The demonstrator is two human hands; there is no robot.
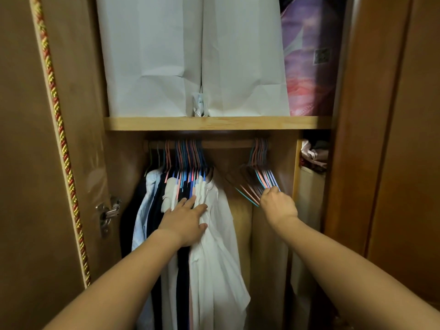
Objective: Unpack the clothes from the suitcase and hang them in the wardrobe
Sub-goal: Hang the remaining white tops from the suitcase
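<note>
Several garments hang from the wooden rail (228, 144) at the left: dark ones, a pale blue shirt (142, 210) and white shirts (216, 234). My left hand (185, 222) lies flat with straight fingers against the white shirts. To the right, a bunch of empty pink, blue and purple hangers (259, 177) hangs on the same rail. My right hand (277, 206) grips the lower ends of these hangers, fingers curled round them. The suitcase is out of view.
A shelf (214, 122) above the rail carries two white paper bags (190, 55) and a purple wrapped bundle (309, 55). The wardrobe door (35, 163) stands open at left with a hinge (108, 213). A side compartment (312, 158) at right holds folded cloth.
</note>
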